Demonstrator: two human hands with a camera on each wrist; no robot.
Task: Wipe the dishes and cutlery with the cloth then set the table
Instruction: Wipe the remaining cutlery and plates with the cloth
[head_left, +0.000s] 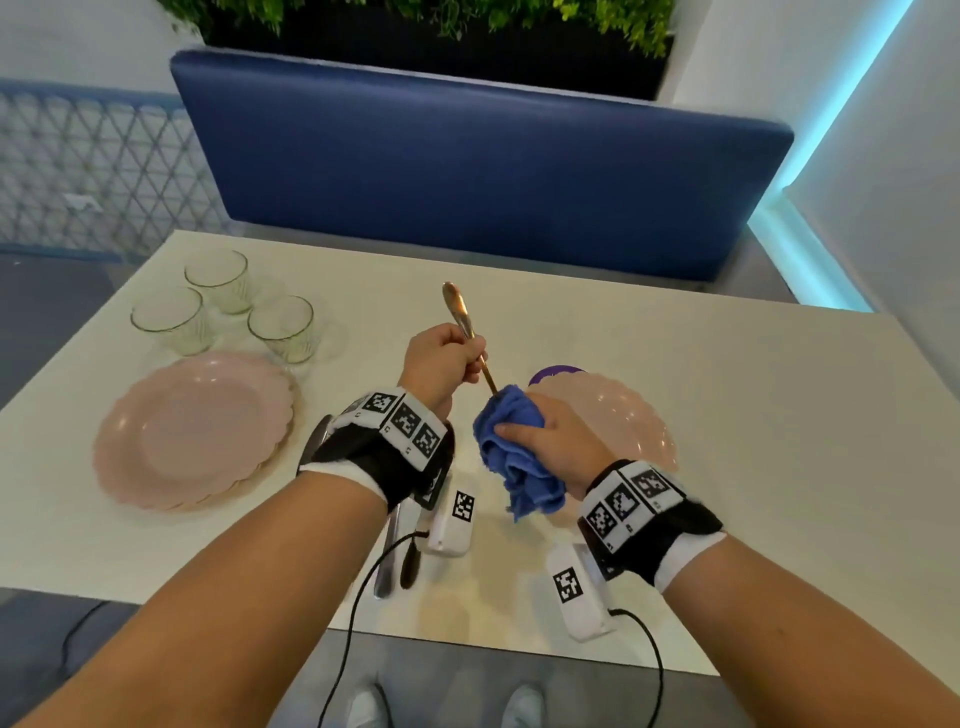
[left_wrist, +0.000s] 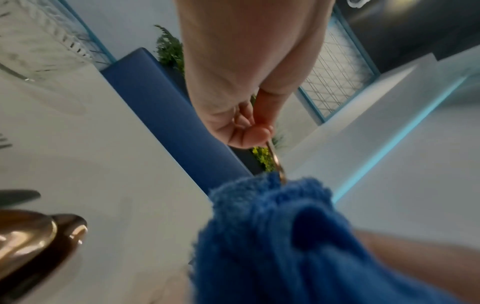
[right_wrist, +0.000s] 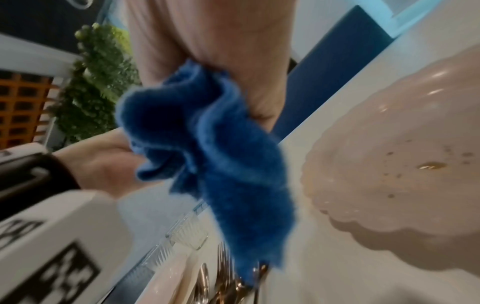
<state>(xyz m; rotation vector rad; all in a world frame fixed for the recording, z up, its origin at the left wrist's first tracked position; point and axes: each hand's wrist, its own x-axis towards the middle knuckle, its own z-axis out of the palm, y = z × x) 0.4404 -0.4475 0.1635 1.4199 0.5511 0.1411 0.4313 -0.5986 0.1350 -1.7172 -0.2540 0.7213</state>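
Left hand (head_left: 441, 364) fingers curl round a spoon (head_left: 457, 306); right hand (head_left: 550, 436) fingers clutch the cloth (head_left: 511, 447) wrapping its other end.

Blue cloth (right_wrist: 207, 148) (bunched) beside pink plate (right_wrist: 389, 164)

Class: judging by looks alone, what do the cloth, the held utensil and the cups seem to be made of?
Cloth: fuzzy blue pile, probably microfibre or terry.
Utensil: shiny gold-toned metal, by its glints.
Cups: clear ribbed glass, possibly plastic.
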